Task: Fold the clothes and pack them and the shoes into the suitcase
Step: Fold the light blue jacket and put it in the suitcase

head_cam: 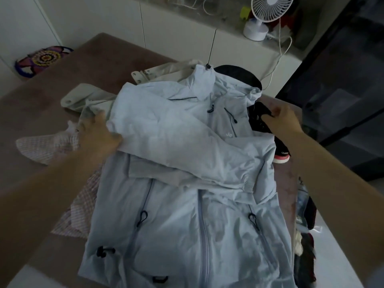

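Pale blue jacket (pixel 187 215) lies on the table (pixel 52 104), one sleeve folded across its chest. Left hand (pixel 99 136) grips the sleeve end; right hand (pixel 284 121) curls around a black shoe (pixel 259 119). Folding looks barely begun: a beige garment (pixel 83 96) and checked shirt (pixel 52 144) wait, and no suitcase is visible

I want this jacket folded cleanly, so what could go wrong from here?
1. The sleeve, held across the light blue jacket by the left hand, lies rumpled; it may crease or slip back if released.
2. The jacket lies over a beige jacket and a checked shirt, so folding could drag them along.
3. The right hand seems to grip a black shoe against the jacket's edge; its sole might soil the fabric.
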Demonstrator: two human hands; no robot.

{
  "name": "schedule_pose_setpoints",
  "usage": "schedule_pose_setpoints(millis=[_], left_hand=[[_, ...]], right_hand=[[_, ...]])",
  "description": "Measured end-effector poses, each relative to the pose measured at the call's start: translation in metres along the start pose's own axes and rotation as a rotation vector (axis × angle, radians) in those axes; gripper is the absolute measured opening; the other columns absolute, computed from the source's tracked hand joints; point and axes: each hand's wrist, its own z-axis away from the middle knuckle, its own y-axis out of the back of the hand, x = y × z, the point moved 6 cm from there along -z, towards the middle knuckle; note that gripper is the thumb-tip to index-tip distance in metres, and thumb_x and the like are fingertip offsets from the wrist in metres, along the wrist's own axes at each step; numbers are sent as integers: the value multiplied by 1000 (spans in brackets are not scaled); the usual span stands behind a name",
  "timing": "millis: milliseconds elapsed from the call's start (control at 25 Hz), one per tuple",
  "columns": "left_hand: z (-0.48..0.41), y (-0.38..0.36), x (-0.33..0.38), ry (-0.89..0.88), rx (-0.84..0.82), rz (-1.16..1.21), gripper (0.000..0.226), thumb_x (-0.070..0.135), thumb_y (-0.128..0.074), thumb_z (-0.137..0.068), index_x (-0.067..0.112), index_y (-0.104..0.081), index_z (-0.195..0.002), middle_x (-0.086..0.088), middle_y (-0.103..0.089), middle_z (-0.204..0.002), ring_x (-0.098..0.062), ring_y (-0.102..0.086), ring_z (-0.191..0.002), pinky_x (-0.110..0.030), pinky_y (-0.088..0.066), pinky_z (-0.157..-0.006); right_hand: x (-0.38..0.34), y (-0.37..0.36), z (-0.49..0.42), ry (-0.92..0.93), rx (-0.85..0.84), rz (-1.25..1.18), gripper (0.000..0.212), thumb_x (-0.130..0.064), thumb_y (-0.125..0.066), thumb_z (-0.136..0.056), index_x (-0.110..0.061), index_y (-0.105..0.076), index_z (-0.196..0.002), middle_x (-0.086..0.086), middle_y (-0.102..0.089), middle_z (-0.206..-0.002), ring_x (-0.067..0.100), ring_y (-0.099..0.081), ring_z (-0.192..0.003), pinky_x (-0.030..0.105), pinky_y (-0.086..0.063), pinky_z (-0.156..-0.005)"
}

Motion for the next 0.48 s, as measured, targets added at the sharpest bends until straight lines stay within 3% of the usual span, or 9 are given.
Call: schedule_pose_setpoints(millis=[80,160,240,320,400,480], left_hand=[[18,-10,36,-306,102,-234,69,40,-54,-82,21,-28,-143,-19,-31,-144,-40,-27,-131,-53,-22,-106],[33,-37,61,-500,-40,-329,67,54,-35,-81,32,-27,-144,-9,-29,-149,-34,-25,-135,-51,-21,-107],[40,-69,60,-479,-210,-416,73,66,-22,-78,42,-11,-145,0,-11,-156,-29,-12,-141,-46,-15,-111],[46,-93,51,-454,-262,-479,84,74,-2,-63,48,6,-142,4,7,-157,-29,1,-143,-46,-7,-113],[46,-106,46,-415,-296,-532,89,74,6,-55,49,11,-140,3,16,-155,-32,7,-143,-48,-4,-114],[42,-111,47,-395,-316,-544,89,75,6,-55,50,11,-140,3,19,-154,-33,10,-142,-49,-3,-114]], right_hand=[[-10,-20,-39,-53,-100,-83,21,-18,-55,-88,-1,-53,-101,8,-49,-77,22,-49,-81,29,-38,-63],[-14,-46,-68,-112,-216,-97,23,-24,-53,-89,-9,-50,-106,12,-55,-92,20,-46,-88,25,-37,-63],[-15,-68,-93,-153,-243,-126,42,-27,-48,-93,-5,-42,-129,15,-52,-119,22,-49,-104,25,-42,-79],[-20,-79,-112,-212,-200,-148,58,-29,-43,-96,-2,-24,-144,19,-43,-138,30,-45,-123,31,-38,-97],[-21,-85,-131,-253,-198,-118,60,-29,-43,-96,-3,-21,-146,20,-51,-129,30,-50,-118,30,-40,-90],[-23,-86,-134,-297,-229,-195,50,-24,-51,-93,-8,-37,-138,12,-58,-89,27,-56,-92,31,-43,-81]])
